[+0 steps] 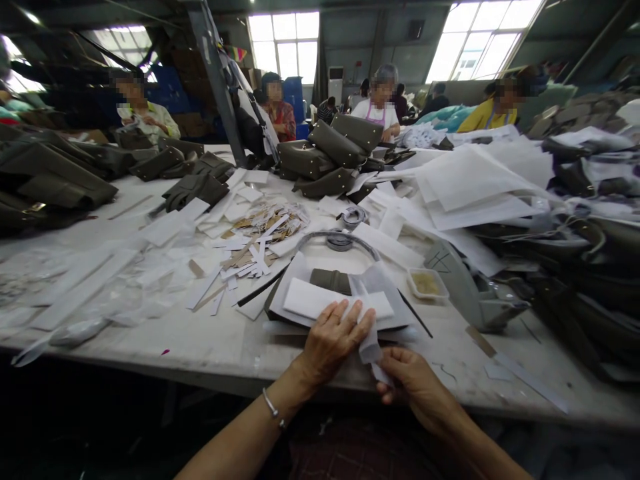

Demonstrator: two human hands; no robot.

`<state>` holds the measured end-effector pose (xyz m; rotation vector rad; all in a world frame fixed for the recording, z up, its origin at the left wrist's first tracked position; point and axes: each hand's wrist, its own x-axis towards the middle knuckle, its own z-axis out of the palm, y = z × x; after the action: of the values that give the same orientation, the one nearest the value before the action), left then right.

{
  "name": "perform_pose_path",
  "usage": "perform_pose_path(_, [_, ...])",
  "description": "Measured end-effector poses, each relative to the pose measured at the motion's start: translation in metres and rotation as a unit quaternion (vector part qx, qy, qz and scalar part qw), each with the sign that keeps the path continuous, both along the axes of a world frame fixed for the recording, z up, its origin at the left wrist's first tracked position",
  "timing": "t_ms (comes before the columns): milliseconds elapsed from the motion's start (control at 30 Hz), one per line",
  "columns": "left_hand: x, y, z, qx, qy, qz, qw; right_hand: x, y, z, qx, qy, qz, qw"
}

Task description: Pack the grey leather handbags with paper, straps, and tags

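Note:
A dark olive handbag lies on the table in front of me, its rounded handle pointing away. White sheet covers part of it, with a thick white foam strip laid across. My left hand rests on the strip's near edge, fingers stretched out flat. A thin translucent paper strip runs from under those fingers toward me. My right hand pinches the lower end of this strip between thumb and fingers, close to the table's front edge.
A tape dispenser and a small clear tub stand to the right. Paper scraps heap up beyond the bag on the left. Olive bags and white sheets pile farther back. Several people sit across the table.

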<state>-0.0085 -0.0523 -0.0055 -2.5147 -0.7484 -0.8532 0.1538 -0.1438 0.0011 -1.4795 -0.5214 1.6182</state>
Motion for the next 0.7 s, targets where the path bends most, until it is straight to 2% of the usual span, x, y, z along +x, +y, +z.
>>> perform_pose_path(200, [0.002,-0.001,-0.005,-0.003,0.018,0.018,1.000,0.009,-0.013,-0.002,0.016,-0.001,0.044,0.999])
perform_pose_path(400, [0.005,-0.002,-0.006,-0.020,0.041,0.026,0.999,0.026,-0.027,-0.009,0.014,-0.049,0.125,0.991])
perform_pose_path(467, [0.005,-0.003,-0.006,-0.028,0.056,0.024,0.998,0.037,-0.029,0.002,-0.003,-0.069,0.206,0.976])
perform_pose_path(533, [0.004,-0.004,-0.004,-0.041,0.067,0.019,0.997,0.046,-0.027,0.024,0.000,-0.113,0.269,0.957])
perform_pose_path(567, [0.004,-0.005,-0.003,-0.049,0.069,0.016,0.996,0.050,-0.023,0.036,0.031,-0.160,0.274,0.948])
perform_pose_path(600, [0.004,-0.005,-0.003,-0.057,0.068,0.013,0.996,0.051,-0.018,0.048,0.090,-0.223,0.257,0.936])
perform_pose_path(633, [0.004,-0.005,-0.003,-0.066,0.067,0.010,0.996,0.052,-0.010,0.059,0.173,-0.294,0.229,0.912])
perform_pose_path(700, [0.004,-0.006,-0.003,-0.087,0.058,0.004,0.995,0.049,0.008,0.070,0.345,-0.413,0.177,0.824])
